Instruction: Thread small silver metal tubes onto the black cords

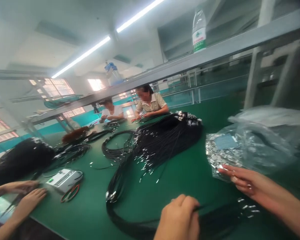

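Note:
My left hand [180, 217] is closed in a fist on a bundle of black cords [130, 223] that lies along the near edge of the green table [185, 173]. The cords end in small metal tips [247, 207] just right of the fist. My right hand [240, 180] reaches from the right with its fingers stretched out. Its fingertips touch a clear plastic bag of small silver metal pieces [222, 153]. Nothing shows in that hand.
A large heap of black cords with metal ends [165, 136] fills the table's middle. A co-worker's two hands [25, 195] rest at the left near a white box [64, 179]. Two more people [150, 103] sit at the far end. A water bottle [199, 30] stands on the overhead shelf.

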Demonstrator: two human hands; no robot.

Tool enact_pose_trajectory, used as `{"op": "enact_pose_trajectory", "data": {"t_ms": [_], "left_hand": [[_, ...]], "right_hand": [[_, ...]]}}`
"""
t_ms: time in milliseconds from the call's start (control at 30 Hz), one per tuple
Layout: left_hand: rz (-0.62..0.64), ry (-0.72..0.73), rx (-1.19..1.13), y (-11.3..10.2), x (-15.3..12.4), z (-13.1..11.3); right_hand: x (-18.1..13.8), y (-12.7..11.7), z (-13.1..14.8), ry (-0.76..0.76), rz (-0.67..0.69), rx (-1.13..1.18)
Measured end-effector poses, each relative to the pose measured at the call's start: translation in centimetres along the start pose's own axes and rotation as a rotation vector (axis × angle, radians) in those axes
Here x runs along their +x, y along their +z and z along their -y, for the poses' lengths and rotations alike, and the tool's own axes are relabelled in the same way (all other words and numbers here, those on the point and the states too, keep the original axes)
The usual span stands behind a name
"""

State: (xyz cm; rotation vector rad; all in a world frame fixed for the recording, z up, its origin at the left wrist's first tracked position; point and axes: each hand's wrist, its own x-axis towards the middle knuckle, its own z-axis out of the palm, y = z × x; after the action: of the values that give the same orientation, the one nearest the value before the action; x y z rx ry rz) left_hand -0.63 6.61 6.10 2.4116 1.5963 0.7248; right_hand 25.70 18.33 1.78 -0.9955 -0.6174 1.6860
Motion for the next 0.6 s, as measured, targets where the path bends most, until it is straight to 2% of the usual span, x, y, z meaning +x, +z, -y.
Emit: {"op": "enact_pose_trajectory", "data": {"t_ms": [100,233,400,600], "left_hand": [[0.005,-0.082,-0.228,2.1,4.9,-3.4],[-0.011,-0.161,-0.324,4.5,8.6,-4.4],[0.01,-0.165,-0.347,7.2,8.9,-3.1],[-0.002,-0.19,-0.438,7.7,8.6,-2.5]], "right_hand": [[0.4,0.3,-0.1,0.029,0.055,0.041],[0.3,0.7,0.2,-0.023,0.073,0.063],[-0.3,1.6,0.3,-0.08,0.106,0.099],[-0.9,2.6,-0.2,-0.1,0.12,0.053]]}}
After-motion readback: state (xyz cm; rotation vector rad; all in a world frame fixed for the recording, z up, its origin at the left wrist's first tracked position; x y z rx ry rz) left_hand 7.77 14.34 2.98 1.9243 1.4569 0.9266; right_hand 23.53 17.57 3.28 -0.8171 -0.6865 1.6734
